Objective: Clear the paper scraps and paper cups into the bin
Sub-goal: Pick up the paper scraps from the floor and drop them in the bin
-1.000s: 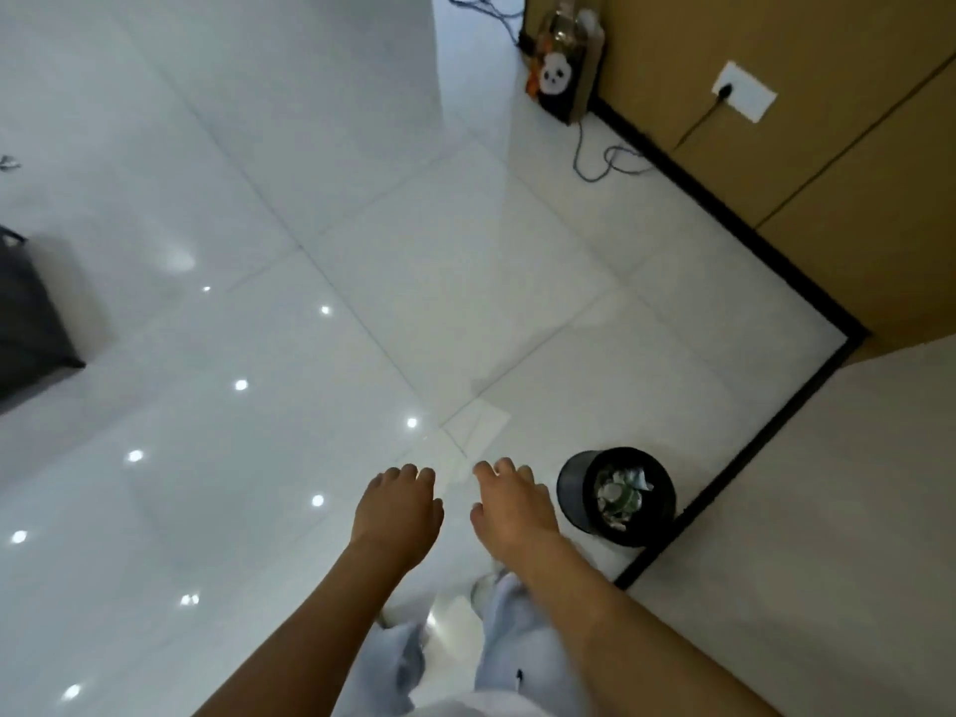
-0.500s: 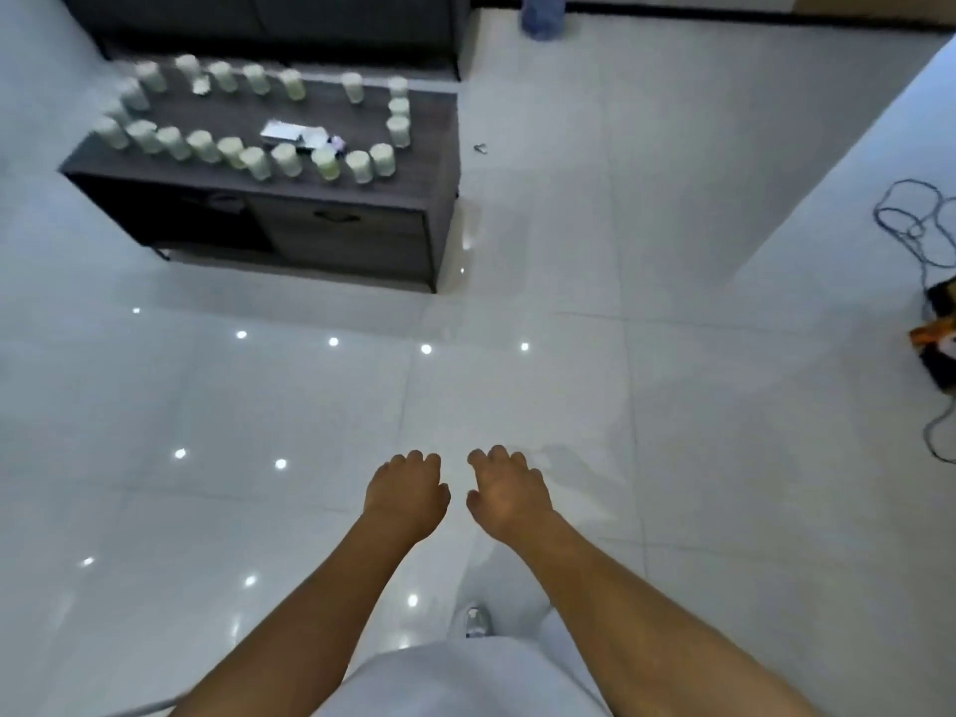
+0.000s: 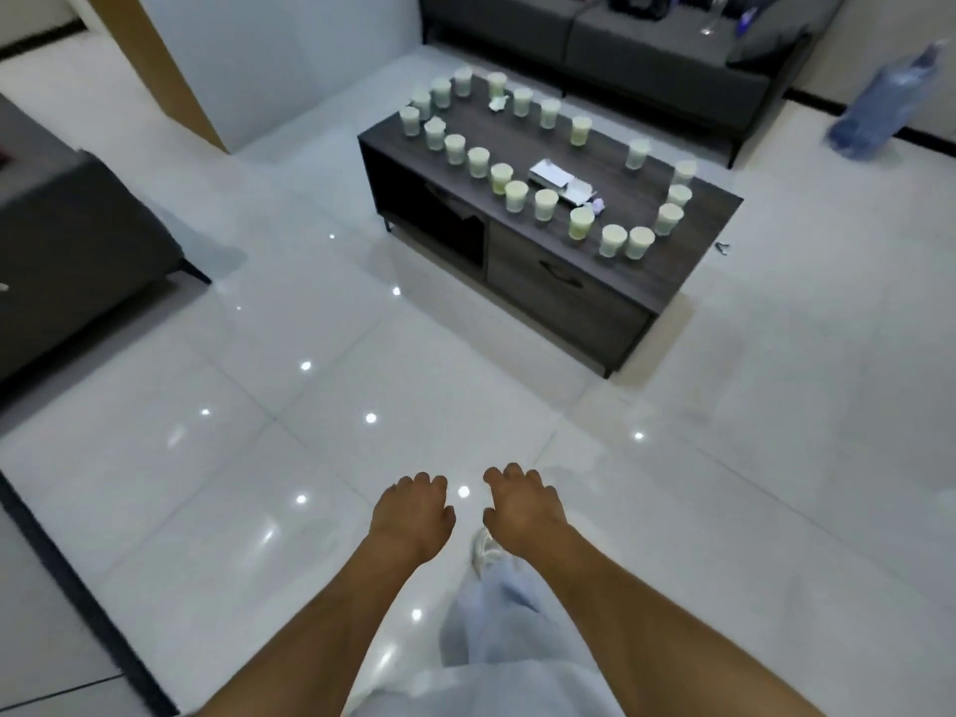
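Paper cups (image 3: 545,204) and perhaps scraps (image 3: 561,182) stood uncleared on the counter (image 3: 595,163); both hands (image 3: 414,512) hung relaxed, holding nothing

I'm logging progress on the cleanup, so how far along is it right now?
Nothing visible looks done: a ring of paper cups stands on the dark table, with paper scraps in its middle. Nothing is in hand: the left hand and right hand hold nothing, out over bare floor short of the table. Left: all those cups and scraps. The bin is not in view.
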